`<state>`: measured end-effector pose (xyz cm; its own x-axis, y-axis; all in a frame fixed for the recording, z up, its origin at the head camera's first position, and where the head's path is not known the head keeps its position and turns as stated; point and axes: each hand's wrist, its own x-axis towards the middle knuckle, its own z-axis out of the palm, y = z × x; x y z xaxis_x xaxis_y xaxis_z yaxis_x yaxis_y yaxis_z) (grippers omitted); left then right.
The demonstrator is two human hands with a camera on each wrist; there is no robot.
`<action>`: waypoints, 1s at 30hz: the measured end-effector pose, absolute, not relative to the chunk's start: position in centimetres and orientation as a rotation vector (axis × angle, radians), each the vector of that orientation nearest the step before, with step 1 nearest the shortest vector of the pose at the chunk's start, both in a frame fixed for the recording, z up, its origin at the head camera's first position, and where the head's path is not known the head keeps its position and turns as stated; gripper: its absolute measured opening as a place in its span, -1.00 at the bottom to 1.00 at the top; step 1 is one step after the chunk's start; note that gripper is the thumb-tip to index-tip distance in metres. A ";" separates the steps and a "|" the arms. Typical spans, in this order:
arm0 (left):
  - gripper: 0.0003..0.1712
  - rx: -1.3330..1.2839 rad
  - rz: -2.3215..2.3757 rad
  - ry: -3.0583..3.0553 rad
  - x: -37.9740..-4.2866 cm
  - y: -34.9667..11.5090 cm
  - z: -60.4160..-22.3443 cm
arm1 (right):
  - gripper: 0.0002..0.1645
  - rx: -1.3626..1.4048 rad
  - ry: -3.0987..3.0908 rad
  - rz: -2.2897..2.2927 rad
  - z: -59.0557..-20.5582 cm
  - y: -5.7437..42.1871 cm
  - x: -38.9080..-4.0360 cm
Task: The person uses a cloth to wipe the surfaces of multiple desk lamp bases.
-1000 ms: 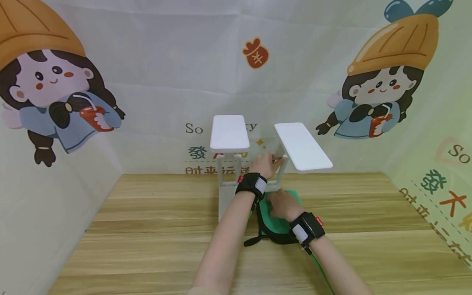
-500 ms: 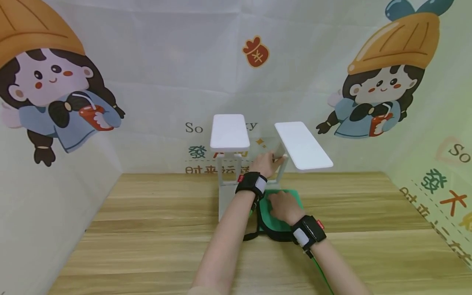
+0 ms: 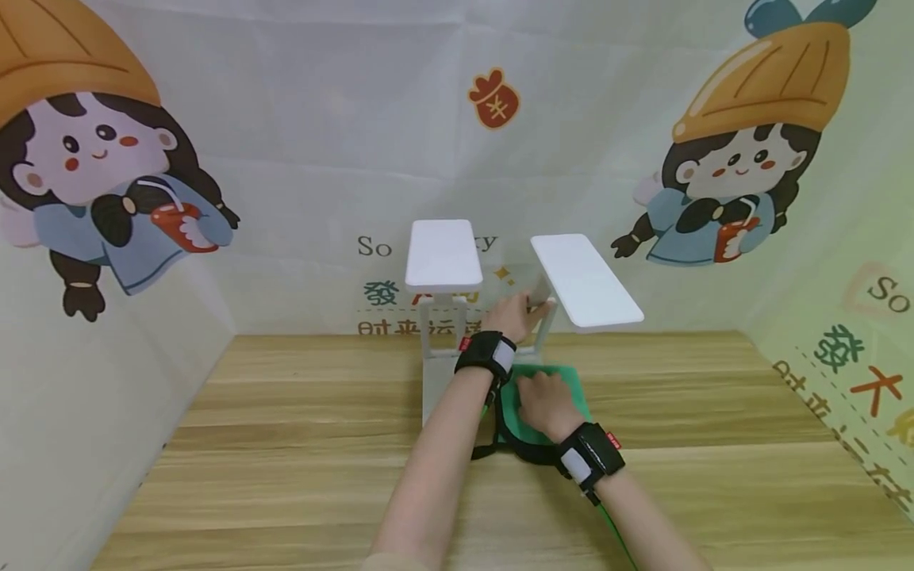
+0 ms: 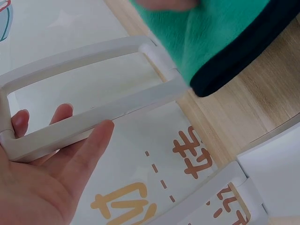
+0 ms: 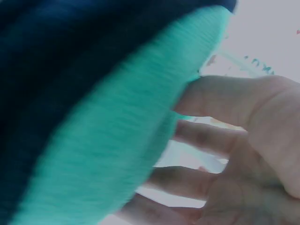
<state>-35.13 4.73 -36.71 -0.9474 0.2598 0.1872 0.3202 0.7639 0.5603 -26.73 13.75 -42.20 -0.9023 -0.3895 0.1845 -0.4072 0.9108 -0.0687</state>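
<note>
A white stand has two flat panels, a left panel (image 3: 444, 254) and a tilted right panel (image 3: 587, 279), above a pale base (image 3: 437, 385). At the right panel's support, my left hand (image 3: 510, 317) grips the arm; the left wrist view shows its fingers around the white frame (image 4: 93, 112). My right hand (image 3: 550, 403) pinches a green cloth with dark edging (image 3: 524, 424) in front of the support. In the right wrist view the thumb and fingers (image 5: 211, 96) are at the cloth's edge, and the cloth (image 4: 225, 37) overlaps the frame's end in the left wrist view.
The wooden table (image 3: 286, 452) extends to both sides of the stand. Behind it hangs a printed white backdrop (image 3: 321, 119), which also covers the side walls. A green cable (image 3: 614, 523) trails from the black right wrist strap (image 3: 591, 456).
My right hand and the green cloth have shifted slightly, the cloth's near edge and dark strap now farther from me. The left hand keeps its hold on the stand with little visible motion.
</note>
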 end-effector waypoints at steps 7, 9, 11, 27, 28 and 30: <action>-0.47 -0.469 -0.913 -2.849 -35.2 4.8 -36.6 | -0.84 0.535 -2.895 0.196 -41.8 13.7 -28.1; -0.46 -0.461 -0.916 -2.858 -35.1 4.8 -36.5 | -0.88 0.541 -2.874 0.146 -42.0 13.8 -28.2; -0.46 -0.450 -0.914 -2.864 -35.1 4.8 -36.5 | -0.91 0.562 -2.856 0.120 -42.2 13.9 -28.0; -0.48 -0.453 -0.929 -2.843 -35.0 4.8 -36.5 | -0.65 0.306 -3.092 0.651 -42.4 16.9 -28.6; -0.49 -0.453 -0.930 -2.841 -35.0 4.8 -36.5 | -0.64 0.329 -3.119 0.638 -42.2 17.1 -28.5; -0.49 -0.451 -0.927 -2.841 -35.1 4.8 -36.6 | -0.69 0.358 -3.184 0.608 -41.6 17.2 -28.2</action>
<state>-35.12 4.79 -36.58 -0.9485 0.2433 0.2030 0.3162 0.7683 0.5566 -28.16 17.24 -41.63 -0.9689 -0.2357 -0.0753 -0.1914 0.9068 -0.3757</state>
